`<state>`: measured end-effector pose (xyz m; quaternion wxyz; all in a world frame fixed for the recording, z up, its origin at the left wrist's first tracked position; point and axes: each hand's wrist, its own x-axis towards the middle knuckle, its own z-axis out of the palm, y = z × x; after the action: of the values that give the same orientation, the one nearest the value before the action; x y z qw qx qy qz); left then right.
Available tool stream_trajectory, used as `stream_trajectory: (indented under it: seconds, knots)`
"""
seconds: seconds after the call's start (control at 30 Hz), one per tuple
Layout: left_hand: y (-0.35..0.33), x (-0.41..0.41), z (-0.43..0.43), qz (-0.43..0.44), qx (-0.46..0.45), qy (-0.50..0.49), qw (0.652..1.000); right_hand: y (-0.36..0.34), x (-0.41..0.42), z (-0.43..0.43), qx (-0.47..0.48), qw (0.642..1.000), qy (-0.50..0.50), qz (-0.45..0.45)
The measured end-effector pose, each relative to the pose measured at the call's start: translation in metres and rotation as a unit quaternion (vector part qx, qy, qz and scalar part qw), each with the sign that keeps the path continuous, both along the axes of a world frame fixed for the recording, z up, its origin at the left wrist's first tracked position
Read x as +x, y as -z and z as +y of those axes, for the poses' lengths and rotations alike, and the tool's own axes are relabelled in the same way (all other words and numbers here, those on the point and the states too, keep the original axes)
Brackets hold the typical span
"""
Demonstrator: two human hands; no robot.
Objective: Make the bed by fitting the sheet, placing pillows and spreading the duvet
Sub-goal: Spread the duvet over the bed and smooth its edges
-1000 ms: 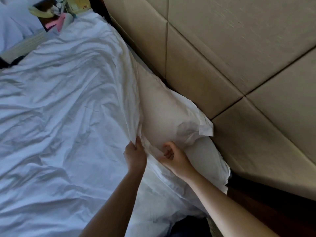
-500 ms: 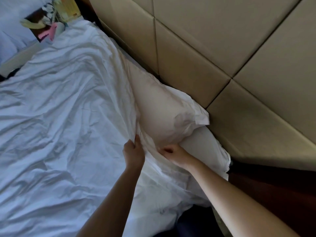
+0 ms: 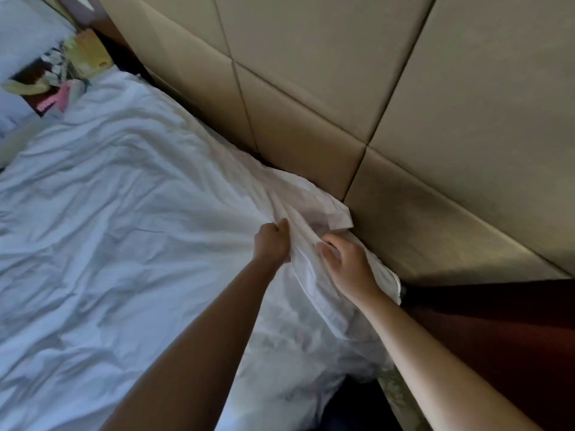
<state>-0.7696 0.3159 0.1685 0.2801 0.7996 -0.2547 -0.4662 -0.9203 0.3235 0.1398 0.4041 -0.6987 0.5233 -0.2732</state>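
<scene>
White crumpled duvet (image 3: 109, 228), one only, lies spread across the single bed, its top edge bunched near the beige padded headboard of square panels (image 3: 311, 88). One white pillow (image 3: 337, 217) shows a corner just beside that edge, touching the headboard. Two bare hands work there: the left hand (image 3: 271, 244) clenches a fold of the duvet, and the right hand (image 3: 345, 262) curls its fingers into the same cloth. A dark reddish-brown wooden surface (image 3: 497, 337) flanks the bed at right; blurred colourful clutter (image 3: 62, 76) sits far off.
</scene>
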Motion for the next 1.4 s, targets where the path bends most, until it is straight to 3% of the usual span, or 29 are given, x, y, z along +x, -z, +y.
stream_trajectory:
  seconds: [0.1,0.2,0.27,0.33,0.47,0.53,0.6,0.67,0.83,0.97,1.03,1.17,1.2,1.27,1.33,1.4]
  knots:
    - [0.001,-0.010,-0.011,0.061,0.062,0.008,0.996,-0.002,-0.005,0.016,0.069,0.996,-0.061,0.012]
    - [0.009,-0.014,-0.016,0.003,0.090,0.024,0.996,0.004,-0.010,0.030,0.146,0.986,-0.083,0.017]
    - [0.012,-0.015,-0.022,0.002,0.077,-0.024,0.997,0.013,-0.014,0.039,0.233,0.970,-0.050,-0.047]
    - [0.009,-0.017,-0.031,0.060,0.039,-0.105,0.992,0.029,-0.020,0.049,0.263,0.964,-0.040,0.000]
    - [0.003,-0.024,-0.041,0.179,-0.007,-0.221,0.959,0.059,-0.023,0.052,0.139,0.963,0.074,0.219]
    - [0.001,-0.025,-0.042,0.210,-0.016,-0.241,0.948,0.070,-0.024,0.037,0.086,0.967,0.108,0.214]
    - [0.001,-0.023,-0.046,0.220,-0.027,-0.243,0.944,0.070,-0.039,0.015,0.133,0.975,0.063,0.164]
    - [0.002,-0.023,-0.052,0.206,-0.033,-0.227,0.951,0.061,-0.066,-0.007,0.145,0.974,0.006,0.173]
    - [0.013,-0.051,-0.066,0.149,-0.077,-0.216,0.962,0.032,-0.112,-0.019,-0.077,0.958,0.049,0.270]
    - [0.052,-0.061,-0.080,0.107,-0.078,-0.205,0.970,0.062,-0.109,-0.033,-0.087,0.952,0.096,0.277]
    - [0.080,-0.058,-0.085,0.076,-0.069,-0.146,0.984,0.088,-0.107,-0.043,-0.075,0.948,0.078,0.301]
    - [0.116,-0.058,-0.070,0.007,-0.073,0.106,0.992,0.123,-0.112,-0.025,0.026,0.913,0.062,0.401]
    - [0.122,-0.062,-0.062,-0.036,-0.061,0.195,0.978,0.123,-0.115,-0.015,0.079,0.909,0.081,0.402]
    - [0.132,-0.069,-0.043,-0.173,-0.019,0.382,0.908,0.127,-0.118,0.006,0.186,0.912,0.137,0.338]
    - [0.140,-0.073,-0.028,-0.246,0.000,0.471,0.847,0.130,-0.117,0.016,0.293,0.908,0.174,0.242]
    - [0.146,-0.076,-0.023,-0.269,0.014,0.502,0.822,0.140,-0.117,0.014,0.395,0.881,0.209,0.157]
